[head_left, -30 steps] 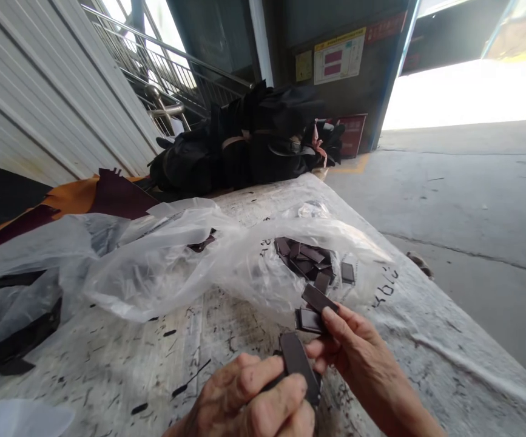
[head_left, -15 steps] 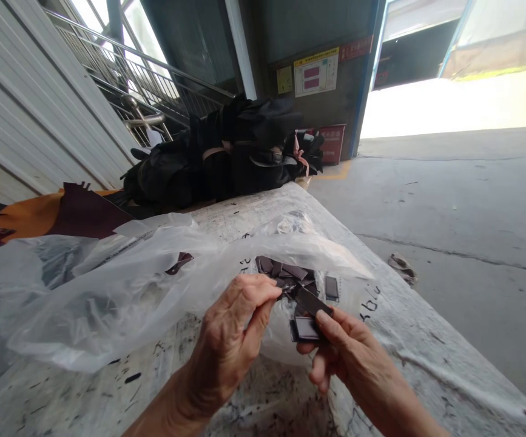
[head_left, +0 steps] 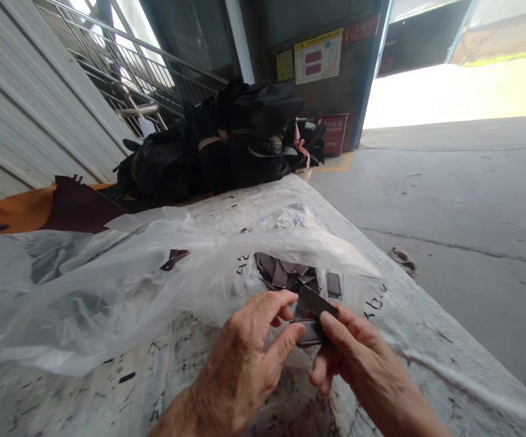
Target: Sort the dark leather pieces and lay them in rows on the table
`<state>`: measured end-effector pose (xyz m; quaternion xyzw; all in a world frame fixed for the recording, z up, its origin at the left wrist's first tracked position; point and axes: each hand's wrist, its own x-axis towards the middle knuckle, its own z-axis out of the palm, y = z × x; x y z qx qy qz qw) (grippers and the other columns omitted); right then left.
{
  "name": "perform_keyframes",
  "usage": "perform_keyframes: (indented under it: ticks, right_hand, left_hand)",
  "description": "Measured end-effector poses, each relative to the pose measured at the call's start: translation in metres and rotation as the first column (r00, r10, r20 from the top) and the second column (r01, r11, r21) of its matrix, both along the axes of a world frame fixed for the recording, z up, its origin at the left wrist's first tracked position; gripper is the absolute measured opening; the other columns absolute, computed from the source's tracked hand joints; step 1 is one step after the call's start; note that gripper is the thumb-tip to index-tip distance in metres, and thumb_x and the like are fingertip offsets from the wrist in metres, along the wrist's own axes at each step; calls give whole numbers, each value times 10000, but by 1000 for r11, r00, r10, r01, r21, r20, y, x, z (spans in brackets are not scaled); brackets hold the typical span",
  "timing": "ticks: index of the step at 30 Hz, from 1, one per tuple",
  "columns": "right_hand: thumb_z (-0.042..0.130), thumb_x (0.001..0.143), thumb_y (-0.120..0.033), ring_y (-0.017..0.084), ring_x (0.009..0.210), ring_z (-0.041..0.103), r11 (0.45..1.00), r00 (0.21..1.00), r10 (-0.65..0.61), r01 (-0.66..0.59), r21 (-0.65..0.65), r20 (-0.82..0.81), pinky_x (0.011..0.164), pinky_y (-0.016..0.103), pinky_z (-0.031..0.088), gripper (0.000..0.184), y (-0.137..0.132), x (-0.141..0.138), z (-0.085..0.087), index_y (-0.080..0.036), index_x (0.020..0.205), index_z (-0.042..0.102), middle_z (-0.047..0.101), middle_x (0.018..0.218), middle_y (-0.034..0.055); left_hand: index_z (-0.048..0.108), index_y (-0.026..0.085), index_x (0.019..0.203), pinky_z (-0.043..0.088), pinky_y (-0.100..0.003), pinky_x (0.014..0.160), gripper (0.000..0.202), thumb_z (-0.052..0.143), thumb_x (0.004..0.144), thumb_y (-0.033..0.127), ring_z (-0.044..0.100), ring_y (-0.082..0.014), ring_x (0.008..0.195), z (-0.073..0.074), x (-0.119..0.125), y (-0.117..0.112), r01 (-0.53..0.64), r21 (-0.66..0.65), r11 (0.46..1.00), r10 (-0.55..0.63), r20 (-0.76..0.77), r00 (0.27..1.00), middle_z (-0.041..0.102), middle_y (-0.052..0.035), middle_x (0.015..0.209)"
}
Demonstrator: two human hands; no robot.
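Between the thumb and fingers of my right hand (head_left: 363,352), a dark brown flat rectangular strip (head_left: 316,301) is pinched. A second rectangular piece (head_left: 312,332), paler in the middle with a dark edge, sticks out below it from the same hand. My left hand (head_left: 253,346) is beside them, thumb and index finger apart, with the thumb tip at the edge of the lower piece; I see nothing held in it. Just beyond the hands, a pile of similar dark brown pieces (head_left: 285,271) lies in the mouth of a translucent plastic bag (head_left: 217,267). One more piece (head_left: 334,284) lies to the pile's right.
The bag spreads over a white, stained table (head_left: 239,209) with dark scraps scattered on it. Black bundled material (head_left: 217,152) is heaped at the far end. Orange and maroon sheets (head_left: 48,206) lie at the left. Concrete floor (head_left: 463,194) runs along the right side.
My left hand has drawn away from the pile toward the right hand, and its pinch has opened. The right hand keeps its pieces in nearly the same place. The view has tilted slightly.
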<state>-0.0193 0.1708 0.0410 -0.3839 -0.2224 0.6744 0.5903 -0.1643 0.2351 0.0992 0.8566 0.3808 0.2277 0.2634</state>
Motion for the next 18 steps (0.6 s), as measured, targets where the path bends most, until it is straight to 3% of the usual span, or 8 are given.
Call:
perform_keyframes:
  ticks: [2,4,8,12,18]
  right_hand:
    - [599,844,-447,105,438,611,1000,1000,12,-12,-3,23,418,176,483,345,0,-2,2,-141,1005,613,610,539,-22]
    - [597,841,-457,106,431,608,1000,998,14,-13,-15,54,415,180,480,349,2,-3,5,-148,1002,606,614,549,-22]
    - [593,824,-495,100,393,581,999,990,18,-14,-29,141,388,177,459,375,8,-2,10,-153,977,591,621,545,-19]
    - [598,821,-487,112,424,580,999,982,13,-8,-31,186,392,192,465,355,13,2,10,-152,939,603,615,542,-12]
    - [733,725,-419,79,485,549,990,983,-130,135,-32,132,432,189,480,314,17,16,5,-152,865,645,594,663,-20]
  left_hand:
    - [590,239,1086,491,-241,669,256,590,830,233,612,-129,728,0,-2,-3,-46,-219,975,54,33,998,654,16,832]
    - [590,251,1078,482,-237,669,253,593,825,250,607,-126,742,0,-2,-1,-54,-401,915,104,102,989,643,20,838]
    - [588,208,1033,475,-231,647,228,598,807,231,574,-118,722,-2,-1,7,-7,-631,776,206,243,948,599,15,786]
    - [582,161,989,462,-213,550,236,627,768,230,537,-102,635,0,5,12,9,-725,689,298,294,908,558,14,747]
    - [586,151,965,461,-204,539,236,638,745,220,537,-92,612,4,8,16,-49,-710,702,349,283,893,552,20,727]
